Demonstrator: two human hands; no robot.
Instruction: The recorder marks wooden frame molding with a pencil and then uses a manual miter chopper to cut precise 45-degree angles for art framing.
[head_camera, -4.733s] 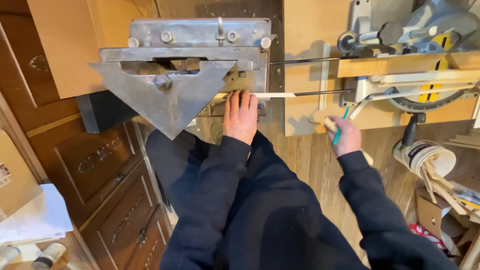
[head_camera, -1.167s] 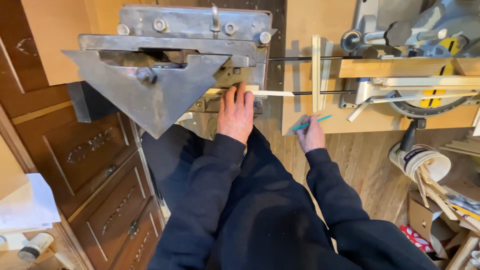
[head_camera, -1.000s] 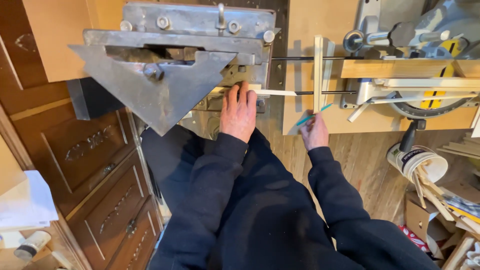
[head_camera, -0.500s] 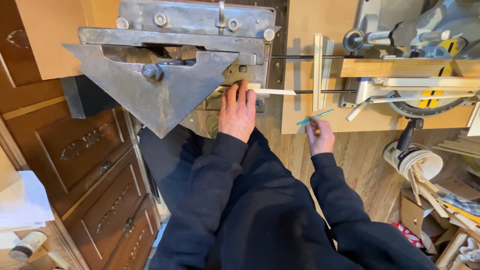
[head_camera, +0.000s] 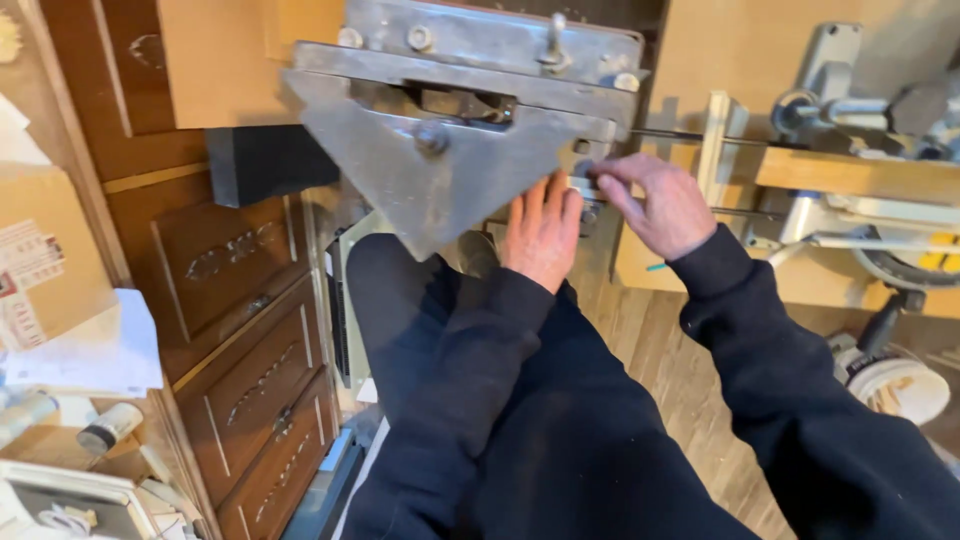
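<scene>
A grey metal machine with a big triangular plate stands in front of me. My left hand lies flat under the plate's right corner, fingers together and pressed on the machine's bed. My right hand is just to its right, its thumb and forefinger curled onto a small metal part at the machine's right end. The tip of a teal pencil pokes out below this hand. What lies under my left palm is hidden. Dark sleeves cover both arms.
A dark wooden cabinet with carved drawers runs along the left, with papers and small containers in front of it. A miter saw sits on a wooden bench at the right, above a white bucket. A pale upright strip stands beside my right hand.
My right hand has moved left from the wooden board to the machine's right end, next to my left hand. The left hand has stayed in place. The white strip no longer shows.
</scene>
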